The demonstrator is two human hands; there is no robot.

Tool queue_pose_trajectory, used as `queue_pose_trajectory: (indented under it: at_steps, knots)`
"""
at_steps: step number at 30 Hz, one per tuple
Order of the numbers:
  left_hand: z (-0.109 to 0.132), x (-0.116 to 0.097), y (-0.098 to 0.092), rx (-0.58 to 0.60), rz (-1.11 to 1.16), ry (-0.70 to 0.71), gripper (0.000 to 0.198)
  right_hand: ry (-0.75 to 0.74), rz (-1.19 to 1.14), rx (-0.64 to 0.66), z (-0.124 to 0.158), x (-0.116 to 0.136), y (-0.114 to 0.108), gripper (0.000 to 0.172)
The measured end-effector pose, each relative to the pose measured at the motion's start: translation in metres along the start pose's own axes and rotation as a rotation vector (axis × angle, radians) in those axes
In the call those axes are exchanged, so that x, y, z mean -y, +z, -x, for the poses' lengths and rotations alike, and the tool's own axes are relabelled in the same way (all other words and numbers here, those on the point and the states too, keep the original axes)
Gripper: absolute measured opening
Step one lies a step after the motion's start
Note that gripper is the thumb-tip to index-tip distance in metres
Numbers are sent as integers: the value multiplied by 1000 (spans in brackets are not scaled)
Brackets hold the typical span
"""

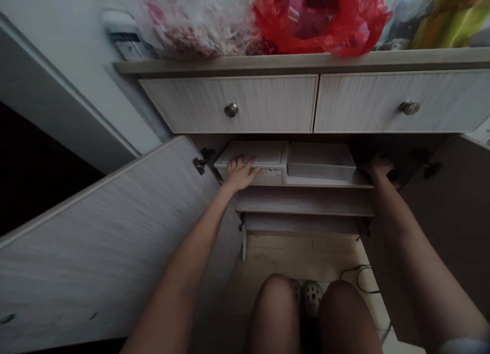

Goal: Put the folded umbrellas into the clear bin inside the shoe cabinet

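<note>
On the cabinet's top inner shelf, a white lidded box (260, 155) with a small label on its front stands at the left. My left hand (240, 175) rests on its front upper edge, fingers spread. Beside that box is a translucent plastic box (320, 162), its front slightly raised above a white surface. My right hand (378, 166) reaches into the shadowed right end of the same shelf, near the translucent box's right side. Its fingers are mostly lost in the dark, and whether it touches anything cannot be made out.
Cabinet doors stand open at left (126, 241) and right (451, 216). Above are two closed drawers with knobs. A red plastic bag (356, 32), a clear bag (199, 22) and a white bottle (126, 34) sit on top. A black cable (367, 291) lies on the floor.
</note>
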State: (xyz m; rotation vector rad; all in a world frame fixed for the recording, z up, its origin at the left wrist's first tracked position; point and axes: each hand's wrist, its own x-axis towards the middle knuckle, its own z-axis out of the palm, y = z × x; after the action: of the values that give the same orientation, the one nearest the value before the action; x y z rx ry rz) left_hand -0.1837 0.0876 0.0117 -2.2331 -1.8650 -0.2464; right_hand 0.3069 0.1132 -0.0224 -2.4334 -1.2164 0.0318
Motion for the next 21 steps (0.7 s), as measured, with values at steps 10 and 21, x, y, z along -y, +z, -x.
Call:
queue_pose_trajectory:
  at_steps: [10,21]
  knots:
    - [-1,1,0,25,15,-1,67,-583,-183,-231,58,23,-18,52]
    - [-6,0,-2,57,8,-5,68,-775,152,-51,67,7,-6,41]
